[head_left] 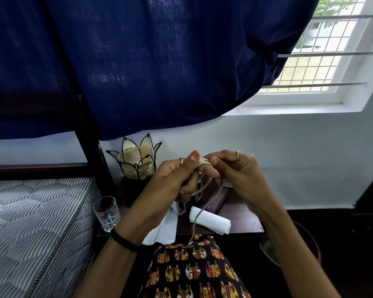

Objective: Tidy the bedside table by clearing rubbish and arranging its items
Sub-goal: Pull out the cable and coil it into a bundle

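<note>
- left hand (177,175) and right hand (235,171) close together above the bedside table (241,220), both pinching a grey cord (197,216); loops sit around left fingers.
- cord's free tail hangs to the lap; a tug could drag the white roll (210,220) off the edge.
- loops may slip, undoing the coil.
- left elbow near the glass (107,211), which could tip.

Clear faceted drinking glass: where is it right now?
In the head view, the clear faceted drinking glass stands upright at the dark bedside table's left front corner, beside the striped mattress and left of the left hand.
</note>
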